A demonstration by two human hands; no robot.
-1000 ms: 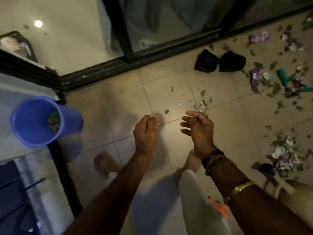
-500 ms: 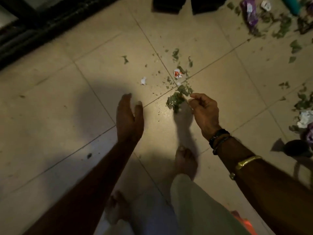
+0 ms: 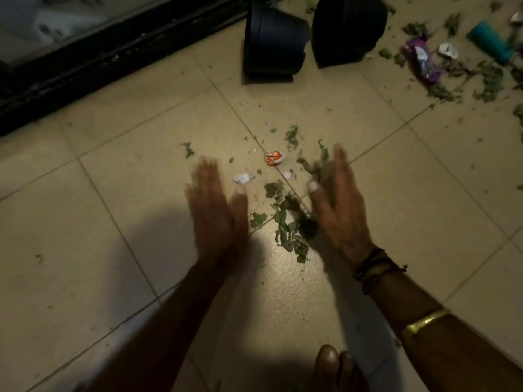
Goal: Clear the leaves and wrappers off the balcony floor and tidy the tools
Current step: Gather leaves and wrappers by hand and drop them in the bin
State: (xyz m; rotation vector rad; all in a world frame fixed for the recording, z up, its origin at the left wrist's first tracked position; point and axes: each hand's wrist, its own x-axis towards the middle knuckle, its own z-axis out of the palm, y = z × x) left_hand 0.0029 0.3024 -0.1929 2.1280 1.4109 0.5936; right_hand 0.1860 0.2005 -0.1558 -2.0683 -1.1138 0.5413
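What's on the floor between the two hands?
Head view: green leaves lie between the left hand and the right hand, plus a white scrap.

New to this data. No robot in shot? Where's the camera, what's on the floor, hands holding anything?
No robot: a person works bare-handed, filmed by a wide-angle camera on their head, looking down. The left hand and right hand are flat and open either side of a leaf pile on the tiled floor. Both are blurred; neither plainly grips anything, though leaves lie against the right one. Close by: an orange wrapper and a white scrap. Further off: two black pots, a purple wrapper, a teal handle.
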